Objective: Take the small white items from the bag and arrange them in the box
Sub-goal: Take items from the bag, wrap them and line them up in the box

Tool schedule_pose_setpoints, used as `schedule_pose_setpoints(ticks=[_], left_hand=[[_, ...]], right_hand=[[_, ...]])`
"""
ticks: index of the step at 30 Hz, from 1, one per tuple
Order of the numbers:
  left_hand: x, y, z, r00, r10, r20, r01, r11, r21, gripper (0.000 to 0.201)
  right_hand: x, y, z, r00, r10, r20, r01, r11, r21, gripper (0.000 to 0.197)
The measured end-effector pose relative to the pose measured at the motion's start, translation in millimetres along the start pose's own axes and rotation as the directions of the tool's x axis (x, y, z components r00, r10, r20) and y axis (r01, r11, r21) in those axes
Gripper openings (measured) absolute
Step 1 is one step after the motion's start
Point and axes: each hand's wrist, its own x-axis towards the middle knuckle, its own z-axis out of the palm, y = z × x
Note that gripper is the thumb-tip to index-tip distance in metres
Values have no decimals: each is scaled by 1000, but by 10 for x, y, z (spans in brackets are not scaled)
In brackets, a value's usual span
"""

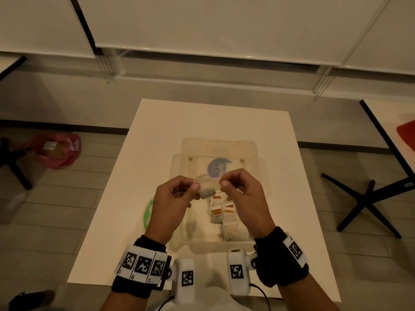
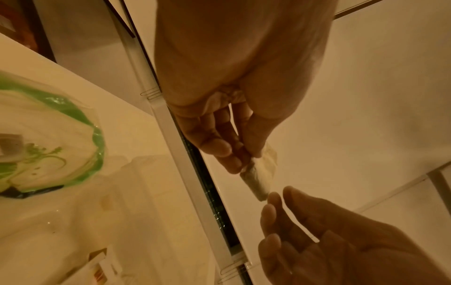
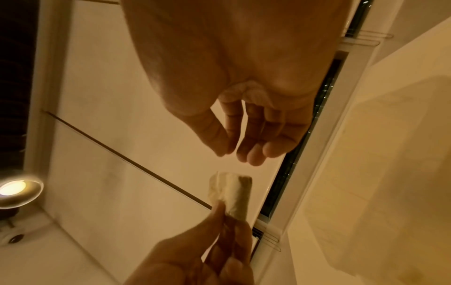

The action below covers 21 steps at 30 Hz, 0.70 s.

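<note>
Above the clear plastic box (image 1: 219,142), my left hand (image 1: 195,187) pinches a small white packet (image 1: 205,187) between thumb and fingers. In the left wrist view the packet (image 2: 258,177) sticks out past my left hand (image 2: 244,154). My right hand (image 1: 223,183) hovers just right of the packet, fingers loosely bent with nothing in them; it does not touch it (image 3: 231,190). Several white packets (image 1: 221,209) with red marks lie in rows in the near right part of the box. The bag (image 1: 148,212) with green print lies left of the box, mostly hidden by my left hand.
The box sits on a small white table (image 1: 202,117). A pink bag (image 1: 58,151) lies on the floor to the left. Black chair legs (image 1: 368,198) stand to the right, beside another table holding something red (image 1: 406,135).
</note>
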Motion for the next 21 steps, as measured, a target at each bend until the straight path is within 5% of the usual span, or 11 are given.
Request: schedule_pose_setpoints(ticks=[9, 21], left_hand=[[4, 71, 52, 998, 38, 41, -38, 999, -15, 6], [5, 105, 43, 996, 48, 80, -47, 999, -13, 5]], right_hand=[[-68, 40, 55, 997, 59, 40, -56, 997, -60, 10], [-48, 33, 50, 979, 122, 161, -142, 982, 125, 19]])
